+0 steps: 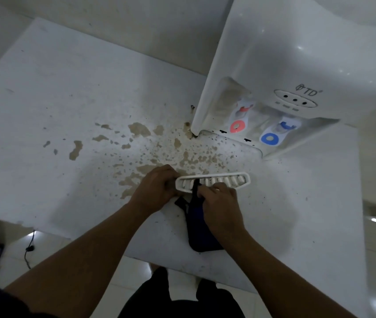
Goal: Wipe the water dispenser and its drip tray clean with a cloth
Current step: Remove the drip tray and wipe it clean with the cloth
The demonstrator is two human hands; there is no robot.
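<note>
A white slotted drip tray [228,180] lies on the white table [56,111] in front of me. My left hand [155,191] grips its left end. My right hand [221,207] pinches a dark blue cloth [199,230] and pushes a corner of it into a slot near the tray's left end; the rest of the cloth trails down under my wrist. The white water dispenser [297,65] stands at the back right, with a red tap [237,125] and a blue tap [270,137].
Brown stains and specks [141,129] spread over the table between the dispenser's base and my hands. The table's front edge runs just below the cloth, with tiled floor [136,271] beneath. A black cable [30,249] hangs at the lower left.
</note>
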